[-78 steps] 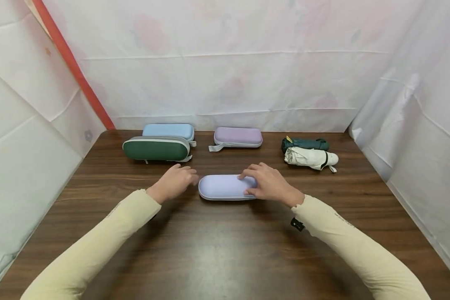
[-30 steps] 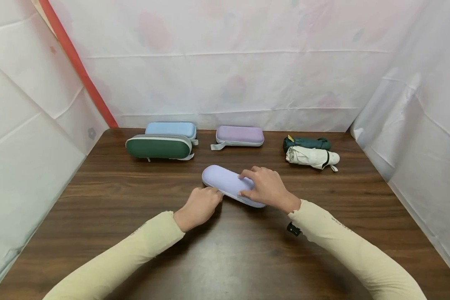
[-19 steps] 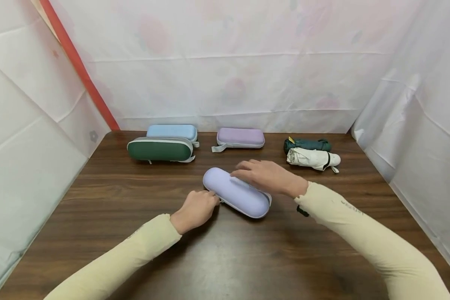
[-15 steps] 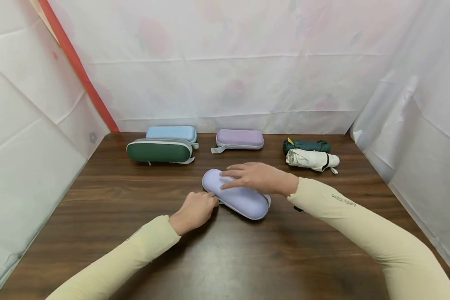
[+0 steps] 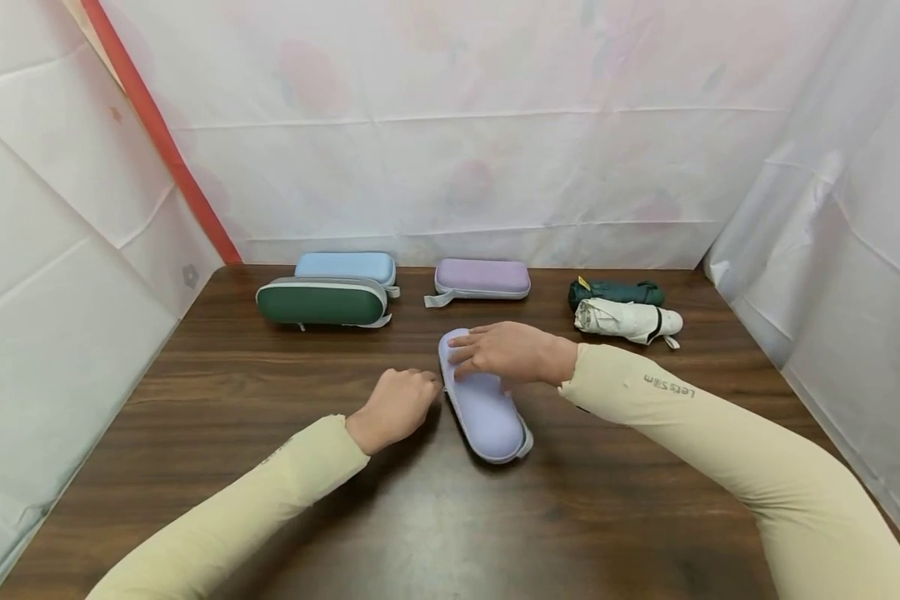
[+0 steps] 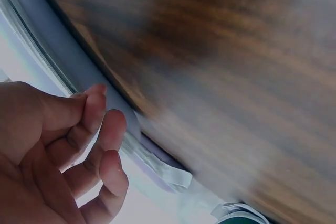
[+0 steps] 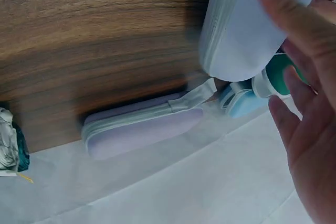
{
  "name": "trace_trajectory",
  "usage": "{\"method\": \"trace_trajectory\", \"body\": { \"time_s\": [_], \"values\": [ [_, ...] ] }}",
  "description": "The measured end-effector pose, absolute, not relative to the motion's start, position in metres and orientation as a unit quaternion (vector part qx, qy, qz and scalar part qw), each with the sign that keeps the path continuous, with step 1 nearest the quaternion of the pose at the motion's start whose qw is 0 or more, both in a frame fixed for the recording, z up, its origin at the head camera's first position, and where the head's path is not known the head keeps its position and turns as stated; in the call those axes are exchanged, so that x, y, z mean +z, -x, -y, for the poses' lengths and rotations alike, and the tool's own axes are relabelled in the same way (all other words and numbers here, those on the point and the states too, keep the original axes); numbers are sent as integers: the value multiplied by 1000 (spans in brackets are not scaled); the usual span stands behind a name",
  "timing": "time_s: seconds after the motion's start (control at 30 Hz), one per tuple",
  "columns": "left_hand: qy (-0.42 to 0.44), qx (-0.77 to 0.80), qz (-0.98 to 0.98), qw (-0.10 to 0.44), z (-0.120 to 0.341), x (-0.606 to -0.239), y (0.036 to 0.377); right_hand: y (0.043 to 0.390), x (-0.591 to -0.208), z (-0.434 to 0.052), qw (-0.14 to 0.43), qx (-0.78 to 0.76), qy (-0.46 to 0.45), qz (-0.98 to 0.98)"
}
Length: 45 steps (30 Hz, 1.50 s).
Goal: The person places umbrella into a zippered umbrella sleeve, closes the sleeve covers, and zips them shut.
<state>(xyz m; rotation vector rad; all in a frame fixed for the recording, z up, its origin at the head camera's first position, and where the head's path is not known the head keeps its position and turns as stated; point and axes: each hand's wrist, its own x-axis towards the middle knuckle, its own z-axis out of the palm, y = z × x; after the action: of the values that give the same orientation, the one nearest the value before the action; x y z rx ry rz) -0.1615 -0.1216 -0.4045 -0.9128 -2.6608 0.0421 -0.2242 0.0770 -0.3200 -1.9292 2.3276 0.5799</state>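
Near the middle of the head view, a pale lilac, oval hard-shell zip case (image 5: 482,403) lies flat on the dark brown wood-grain tabletop (image 5: 450,517). Its long axis runs from lower right, where its near rounded end with a small grey strap sits just below centre frame, up and slightly left to its far end under the right hand. So the case points almost straight away from the person, tilted a little to the left at the top.

The left hand (image 5: 394,407) sits just left of the case at about its mid-length, fingers curled in, with the fingertips (image 6: 107,124) up against the zip seam on the case's left edge. The left wrist view is blurred, so whether they pinch a zip pull cannot be told. The right hand (image 5: 504,350) comes in from the right and lies across the far end of the case, fingers extended and pressing flat on the lid. Both hands touch the case; the right covers its top end, the left meets its side.

Further up the frame, along the back edge, lie a dark green oval case (image 5: 322,302) with a light blue case (image 5: 345,266) behind it at upper left, a mauve case (image 5: 482,277) at centre, and two folded umbrellas, white (image 5: 624,319) and dark green (image 5: 615,292), at upper right.
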Motion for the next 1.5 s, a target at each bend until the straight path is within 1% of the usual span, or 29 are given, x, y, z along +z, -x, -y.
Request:
{"method": "trace_trajectory", "body": {
  "time_s": [0.1,0.2,0.3,0.6,0.73,0.87,1.0,1.07,1.13,1.3,1.5],
  "values": [
    [328,26,930,163,122,-403,163,226,-321,-78,60,152,612,-774],
    [334,32,928,161,123,-402,163,226,-323,-80,64,128,597,-789],
    [336,30,927,164,124,-402,163,226,-324,-83,44,121,591,-796],
    [329,24,929,165,128,-398,165,222,-334,-90,-47,109,574,-810],
    [324,24,932,163,132,-398,165,220,-340,-94,-79,101,559,-819],
    [317,27,935,157,135,-398,167,217,-344,-98,-81,87,543,-832],
    [321,27,934,156,137,-398,169,216,-349,-107,-36,60,537,-841],
    [323,23,933,157,137,-399,169,217,-352,-112,-23,37,542,-839],
    [325,23,932,158,138,-399,169,217,-356,-115,-32,19,548,-836],
    [330,17,930,163,144,-397,171,213,-361,-118,-83,5,545,-834],
    [313,10,937,157,157,-396,167,208,-362,-118,-100,1,516,-851]
  ]
}}
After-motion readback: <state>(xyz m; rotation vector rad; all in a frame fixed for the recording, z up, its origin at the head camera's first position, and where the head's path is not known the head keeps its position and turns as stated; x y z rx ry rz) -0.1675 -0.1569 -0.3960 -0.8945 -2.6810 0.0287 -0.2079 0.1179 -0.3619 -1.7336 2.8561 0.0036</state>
